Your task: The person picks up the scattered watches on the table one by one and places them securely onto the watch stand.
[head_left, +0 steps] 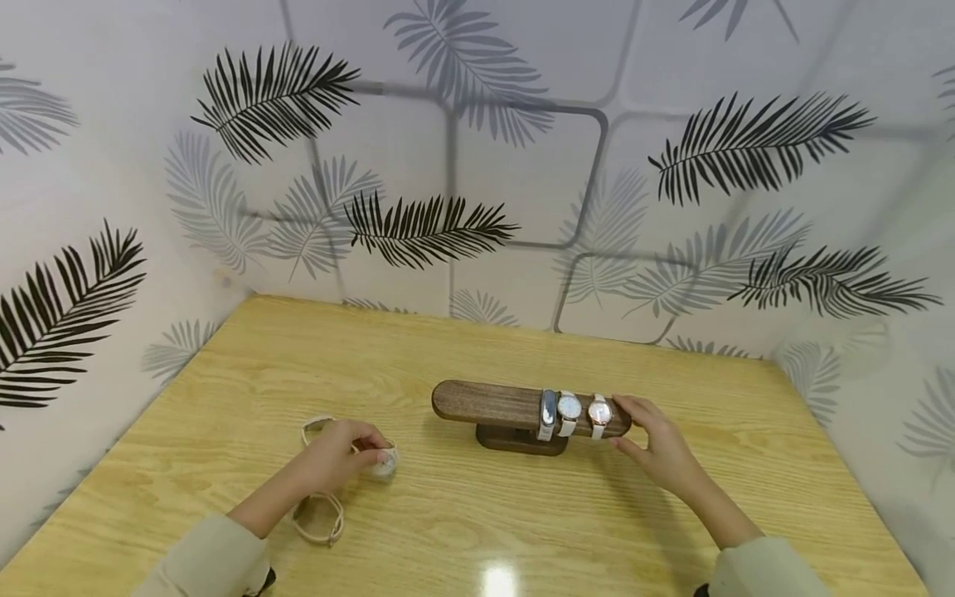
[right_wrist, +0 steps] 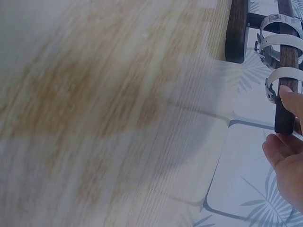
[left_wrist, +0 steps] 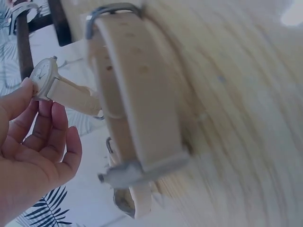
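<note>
My left hand (head_left: 332, 460) pinches a wristwatch (left_wrist: 43, 78) with a pale round dial and a light strap, thumb and fingertips at its case. To the right, a dark wooden watch stand (head_left: 485, 402) carries three watches side by side. These are a silver band with a dark narrow face (head_left: 548, 408), a white-strapped watch (head_left: 569, 406) and another with a gold-coloured rim (head_left: 599, 412) nearest the end. My right hand (head_left: 660, 448) grips that right end of the bar between thumb and fingers, beside the last watch.
Two more watches lie on the wooden table (head_left: 448, 522) around my left forearm: a beige one (head_left: 321, 539) nearer me and another (head_left: 307, 429) just behind the hand. Leaf-patterned wall covering (head_left: 507, 282) rises along the table's back and side edges.
</note>
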A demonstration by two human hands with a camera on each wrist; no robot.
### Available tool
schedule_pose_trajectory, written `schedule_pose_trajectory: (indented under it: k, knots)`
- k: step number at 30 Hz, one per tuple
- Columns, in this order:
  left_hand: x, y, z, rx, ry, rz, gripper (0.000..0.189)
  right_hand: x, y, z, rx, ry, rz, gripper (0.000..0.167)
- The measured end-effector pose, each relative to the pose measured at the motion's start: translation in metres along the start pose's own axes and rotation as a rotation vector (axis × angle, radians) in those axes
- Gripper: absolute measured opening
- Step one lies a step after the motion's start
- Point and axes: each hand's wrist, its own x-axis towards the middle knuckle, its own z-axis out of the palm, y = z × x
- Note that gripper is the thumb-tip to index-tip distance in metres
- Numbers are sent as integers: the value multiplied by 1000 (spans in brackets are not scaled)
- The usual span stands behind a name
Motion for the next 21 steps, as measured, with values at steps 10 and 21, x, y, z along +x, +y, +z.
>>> schedule_pose_trajectory:
  k: [10,21]
  knots:
    - [13,10,8,-124,61,-220,15,-1,-1,3,-28,35,-8,57]
    - [41,34,23,-231,235,-304,18,8,-6,-1,-73,46,-39,51]
